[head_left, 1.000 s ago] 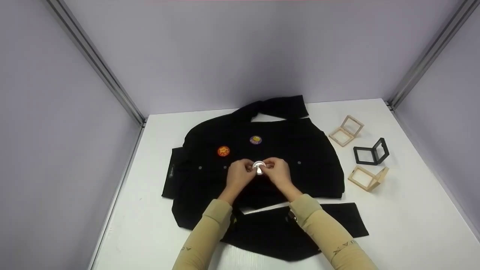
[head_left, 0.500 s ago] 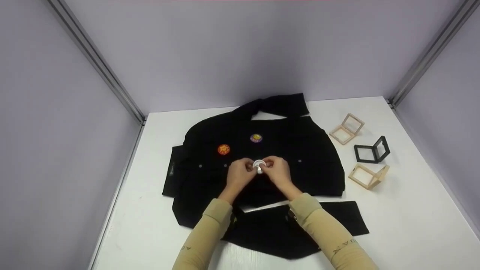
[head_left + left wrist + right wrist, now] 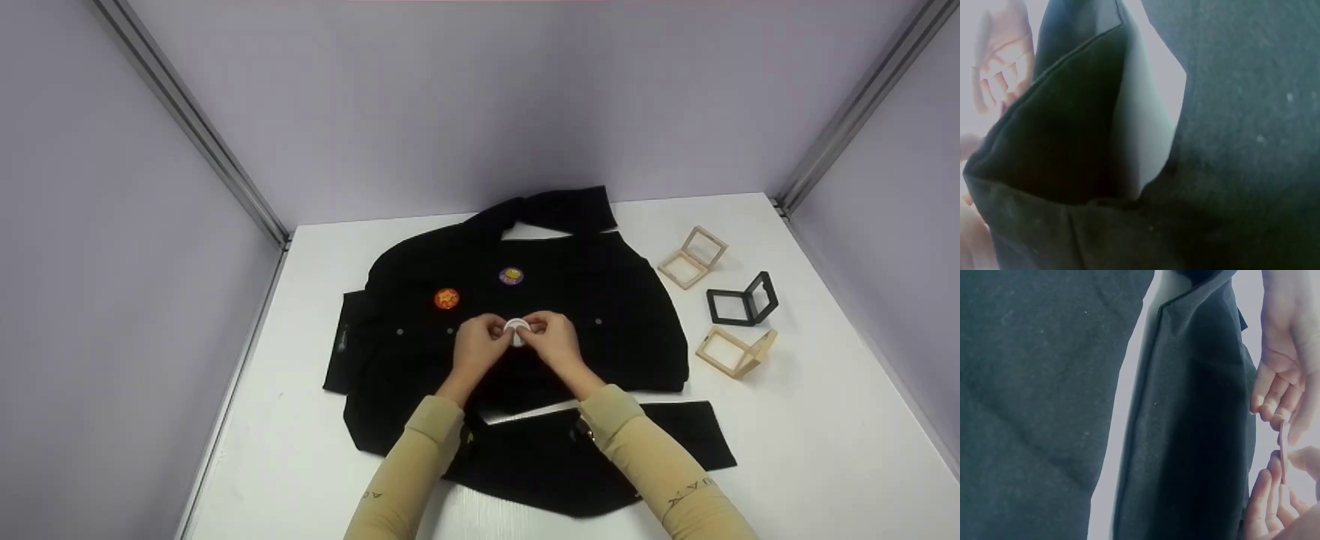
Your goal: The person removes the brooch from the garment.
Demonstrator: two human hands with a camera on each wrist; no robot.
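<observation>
A round badge [image 3: 517, 330], its whitish back facing up, is held above the black jacket [image 3: 630, 352] in the head view. On its left side my left hand [image 3: 478, 348] pinches it between thumb and fingers. From the right, my right hand [image 3: 556, 342] pinches the opposite edge, and both thumbs lie over the back. Seen edge-on in the right wrist view, the badge [image 3: 1283, 453] is a thin disc between the fingertips of both hands. Its front is hidden. An orange star badge [image 3: 447, 298] and a purple-and-yellow badge [image 3: 511, 276] lie on the jacket farther up.
Right of the jacket on the white table [image 3: 817, 420] stand a light wooden frame case [image 3: 684, 268], a black one [image 3: 729, 307] and another wooden one [image 3: 724, 352], all hinged open. Grey walls [image 3: 480, 97] enclose the table. Jacket cloth [image 3: 1072, 129] fills much of the left wrist view.
Both hands keep their pinch on the badge in nearly the same place. The badge has tilted slightly, its bright glare has faded, and the thumbs have shifted a little on its back.
</observation>
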